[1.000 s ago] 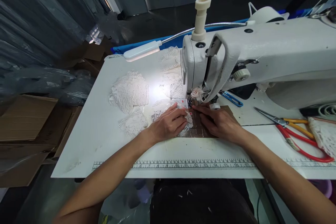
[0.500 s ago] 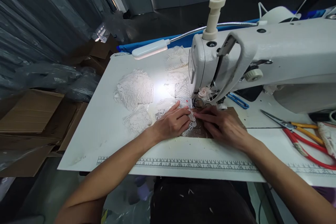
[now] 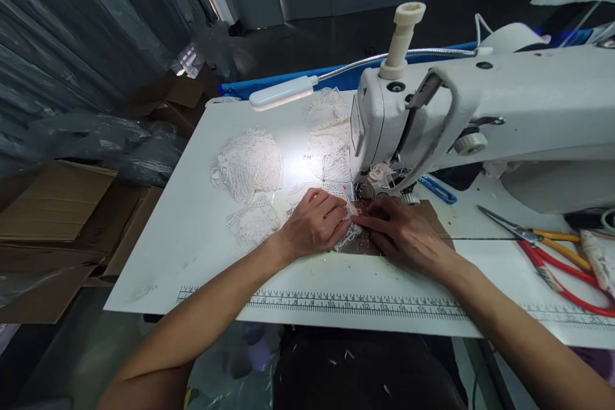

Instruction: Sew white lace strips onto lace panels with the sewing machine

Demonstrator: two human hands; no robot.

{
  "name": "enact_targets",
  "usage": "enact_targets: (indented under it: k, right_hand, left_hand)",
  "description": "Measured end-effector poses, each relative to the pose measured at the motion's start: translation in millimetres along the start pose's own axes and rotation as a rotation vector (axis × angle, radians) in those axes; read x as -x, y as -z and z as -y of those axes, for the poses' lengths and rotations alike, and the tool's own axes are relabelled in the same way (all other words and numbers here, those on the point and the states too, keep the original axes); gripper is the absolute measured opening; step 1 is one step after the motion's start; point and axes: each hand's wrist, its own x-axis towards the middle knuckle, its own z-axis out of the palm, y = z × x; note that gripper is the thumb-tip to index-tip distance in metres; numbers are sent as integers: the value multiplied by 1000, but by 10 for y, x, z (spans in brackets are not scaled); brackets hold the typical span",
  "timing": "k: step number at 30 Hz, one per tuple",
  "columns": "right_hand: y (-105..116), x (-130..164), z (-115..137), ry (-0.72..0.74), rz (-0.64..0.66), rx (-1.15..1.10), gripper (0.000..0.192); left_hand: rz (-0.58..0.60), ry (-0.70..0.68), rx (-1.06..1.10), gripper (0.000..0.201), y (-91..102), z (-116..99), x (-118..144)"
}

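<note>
Left hand (image 3: pixel 314 223) and right hand (image 3: pixel 406 232) | fingers pressed flat on lace piece (image 3: pixel 349 225) | nudged slightly closer under sewing machine (image 3: pixel 432 115) needle, mid-counter (image 3: pixel 192 237) | feeding continues

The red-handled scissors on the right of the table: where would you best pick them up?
Probably by the red handle loops, coming from the table's near edge. The scissors lie flat, blades pointing towards the sewing machine, loops towards the sitter.
</note>
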Motion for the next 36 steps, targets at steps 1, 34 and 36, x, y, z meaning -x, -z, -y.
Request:
enact_targets:
  k: [1, 34, 36]
  right_hand:
    - [-5, 4, 1, -5, -7, 0, 33]
    - [28, -60, 229, -59, -16, 193, 34]
    - [24, -55, 224, -60, -30, 183, 34]
  left_hand:
    - [10, -6, -21, 12, 4, 1, -2]
    - [189, -44, 31, 30, -28, 199, -99]
    - [164, -43, 23, 30, -45, 181, -79]
